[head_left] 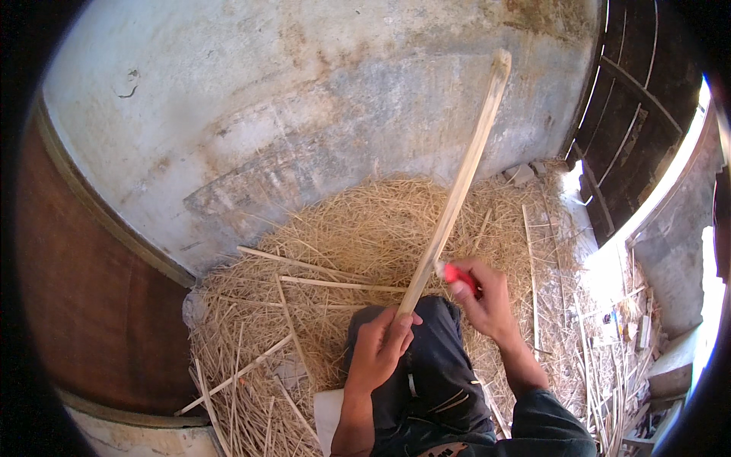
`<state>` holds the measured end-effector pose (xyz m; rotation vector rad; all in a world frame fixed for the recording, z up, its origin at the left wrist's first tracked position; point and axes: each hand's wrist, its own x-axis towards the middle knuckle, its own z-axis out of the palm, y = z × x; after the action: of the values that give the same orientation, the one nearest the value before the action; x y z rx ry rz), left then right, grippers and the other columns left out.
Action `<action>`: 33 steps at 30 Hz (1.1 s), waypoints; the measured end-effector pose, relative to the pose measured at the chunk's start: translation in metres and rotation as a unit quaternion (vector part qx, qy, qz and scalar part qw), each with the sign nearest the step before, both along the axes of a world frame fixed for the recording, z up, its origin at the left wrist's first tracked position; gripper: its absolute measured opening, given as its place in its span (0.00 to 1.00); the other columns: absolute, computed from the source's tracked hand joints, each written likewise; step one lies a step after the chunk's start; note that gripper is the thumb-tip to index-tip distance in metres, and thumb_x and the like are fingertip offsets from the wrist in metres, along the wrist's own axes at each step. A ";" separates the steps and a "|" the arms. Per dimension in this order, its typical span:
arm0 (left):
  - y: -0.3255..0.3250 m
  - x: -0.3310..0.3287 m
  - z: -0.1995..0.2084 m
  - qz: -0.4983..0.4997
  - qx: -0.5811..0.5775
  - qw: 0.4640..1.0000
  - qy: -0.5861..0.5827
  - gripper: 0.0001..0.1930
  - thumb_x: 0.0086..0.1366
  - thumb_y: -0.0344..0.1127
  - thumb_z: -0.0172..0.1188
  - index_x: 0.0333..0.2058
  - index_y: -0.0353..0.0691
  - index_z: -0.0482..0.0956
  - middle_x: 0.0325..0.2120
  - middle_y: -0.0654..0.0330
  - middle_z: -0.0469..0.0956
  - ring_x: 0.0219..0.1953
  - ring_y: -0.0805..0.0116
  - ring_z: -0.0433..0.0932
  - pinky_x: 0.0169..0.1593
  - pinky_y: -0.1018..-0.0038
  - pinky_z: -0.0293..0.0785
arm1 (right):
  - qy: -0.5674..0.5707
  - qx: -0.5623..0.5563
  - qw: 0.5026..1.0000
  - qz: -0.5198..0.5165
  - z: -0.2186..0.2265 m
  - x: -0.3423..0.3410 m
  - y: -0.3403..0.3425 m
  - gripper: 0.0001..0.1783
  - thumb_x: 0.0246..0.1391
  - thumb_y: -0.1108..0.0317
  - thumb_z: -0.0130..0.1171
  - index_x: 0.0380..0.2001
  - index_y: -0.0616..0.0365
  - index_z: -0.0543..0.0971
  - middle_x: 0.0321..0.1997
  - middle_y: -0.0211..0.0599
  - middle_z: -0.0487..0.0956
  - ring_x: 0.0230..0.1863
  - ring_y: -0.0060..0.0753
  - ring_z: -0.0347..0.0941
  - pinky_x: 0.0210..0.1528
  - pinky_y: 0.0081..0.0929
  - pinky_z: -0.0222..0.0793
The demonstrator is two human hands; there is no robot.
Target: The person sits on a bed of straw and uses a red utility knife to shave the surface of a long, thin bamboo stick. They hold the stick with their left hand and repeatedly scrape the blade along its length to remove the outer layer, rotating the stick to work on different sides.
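Note:
A long, pale wooden strip (463, 179) slants up and away to the right, its far end high in front of the wall. My left hand (379, 346) is closed around its near end, just above my knee. In my right hand (486, 293) I grip a red-handled knife (460, 279). The tip of this tool is at the strip's right side, a little above my left hand; its blade is small and blurred, and I cannot tell how deep it touches.
Straw-like shavings (365, 221) cover the floor, with several thin wooden strips (335, 285) lying over them. A stained wall (304, 114) rises ahead. Dark wooden planks (632, 107) stand at the right, and a brown panel (99, 282) at the left.

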<state>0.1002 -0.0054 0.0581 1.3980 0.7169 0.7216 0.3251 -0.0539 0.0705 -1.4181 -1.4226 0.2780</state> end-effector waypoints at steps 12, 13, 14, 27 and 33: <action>-0.014 0.018 0.024 0.114 0.170 0.976 0.071 0.17 0.81 0.45 0.55 0.44 0.35 0.83 0.20 0.65 0.73 0.22 0.80 0.69 0.25 0.75 0.65 | -0.232 0.067 0.970 -0.030 0.004 -0.013 -0.012 0.21 0.51 0.58 0.77 0.48 0.49 0.88 0.24 0.28 0.76 0.21 0.33 0.76 0.25 0.32 0.74; -0.017 0.021 0.023 0.132 0.179 0.972 0.080 0.17 0.81 0.45 0.55 0.44 0.35 0.83 0.20 0.64 0.74 0.21 0.78 0.71 0.25 0.74 0.66 | -0.227 0.071 0.971 -0.032 0.005 -0.015 -0.012 0.22 0.51 0.58 0.77 0.49 0.49 0.88 0.24 0.28 0.76 0.21 0.33 0.76 0.24 0.32 0.74; -0.019 0.022 0.022 0.150 0.187 0.967 0.089 0.17 0.81 0.44 0.55 0.44 0.35 0.83 0.20 0.62 0.76 0.21 0.77 0.73 0.25 0.74 0.68 | -0.223 0.076 0.971 -0.034 0.006 -0.017 -0.011 0.22 0.50 0.57 0.77 0.49 0.49 0.88 0.24 0.28 0.75 0.20 0.32 0.75 0.24 0.31 0.74; -0.027 0.027 0.020 0.163 0.231 0.956 0.084 0.14 0.81 0.40 0.55 0.43 0.32 0.80 0.20 0.59 0.73 0.22 0.75 0.69 0.27 0.73 0.66 | -0.260 0.093 0.961 -0.024 0.007 -0.017 -0.018 0.23 0.50 0.57 0.77 0.50 0.47 0.88 0.24 0.25 0.76 0.21 0.29 0.76 0.25 0.30 0.75; -0.029 0.028 0.018 0.153 0.218 0.961 0.075 0.14 0.81 0.38 0.54 0.43 0.31 0.80 0.20 0.63 0.70 0.23 0.79 0.67 0.27 0.75 0.65 | -0.248 0.084 0.965 -0.024 0.008 -0.016 -0.018 0.22 0.50 0.56 0.77 0.50 0.46 0.88 0.24 0.24 0.76 0.21 0.30 0.76 0.24 0.30 0.74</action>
<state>0.1277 -0.0342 0.0760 1.7776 0.9442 1.0719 0.3087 -0.0723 0.0788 -1.4371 -1.7609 -0.2453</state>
